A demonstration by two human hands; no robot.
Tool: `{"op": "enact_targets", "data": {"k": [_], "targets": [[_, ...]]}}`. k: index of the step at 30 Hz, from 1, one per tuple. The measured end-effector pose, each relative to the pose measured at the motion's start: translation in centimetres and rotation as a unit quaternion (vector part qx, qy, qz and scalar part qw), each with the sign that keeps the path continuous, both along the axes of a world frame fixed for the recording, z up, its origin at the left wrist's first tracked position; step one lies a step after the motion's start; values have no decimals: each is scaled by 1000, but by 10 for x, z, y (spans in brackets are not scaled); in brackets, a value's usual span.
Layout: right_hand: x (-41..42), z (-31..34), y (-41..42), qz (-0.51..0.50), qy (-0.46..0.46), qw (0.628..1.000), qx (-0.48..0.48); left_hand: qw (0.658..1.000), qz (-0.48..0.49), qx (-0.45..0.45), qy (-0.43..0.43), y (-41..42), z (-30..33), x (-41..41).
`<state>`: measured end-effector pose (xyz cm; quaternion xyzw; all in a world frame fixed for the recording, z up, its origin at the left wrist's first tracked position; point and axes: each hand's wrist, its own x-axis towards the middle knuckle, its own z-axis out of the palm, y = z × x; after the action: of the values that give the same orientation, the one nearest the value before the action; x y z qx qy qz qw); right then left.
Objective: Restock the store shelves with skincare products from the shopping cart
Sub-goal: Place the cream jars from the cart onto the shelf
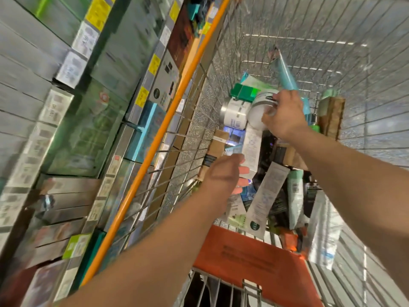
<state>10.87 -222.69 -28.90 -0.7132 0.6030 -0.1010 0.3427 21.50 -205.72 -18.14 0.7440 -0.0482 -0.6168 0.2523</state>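
Head view: cart (365,69) holds many products, mostly boxes and tubes, so restocking is far from done. Right hand (285,116) grips a white jar (257,116) over the pile. Left hand (225,173) reaches in, fingers straight, touching a white box (251,149). Shelves (73,120) on the left look well filled, though blurred.

Wire shopping cart (287,36) holds piled skincare boxes (251,149) and tubes (266,196)
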Motion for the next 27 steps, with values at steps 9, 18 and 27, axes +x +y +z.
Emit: {"op": "enact_targets", "data": {"k": [9,18,27], "targets": [[-7,14,-9,8,-14,996,84,999,15,29,28,0,1,1],[-3,33,56,-140,-80,980,119,999,19,15,32,9,22,-4],[10,129,123,-359,-374,837,177,969,49,-187,-156,18,79,2]]}}
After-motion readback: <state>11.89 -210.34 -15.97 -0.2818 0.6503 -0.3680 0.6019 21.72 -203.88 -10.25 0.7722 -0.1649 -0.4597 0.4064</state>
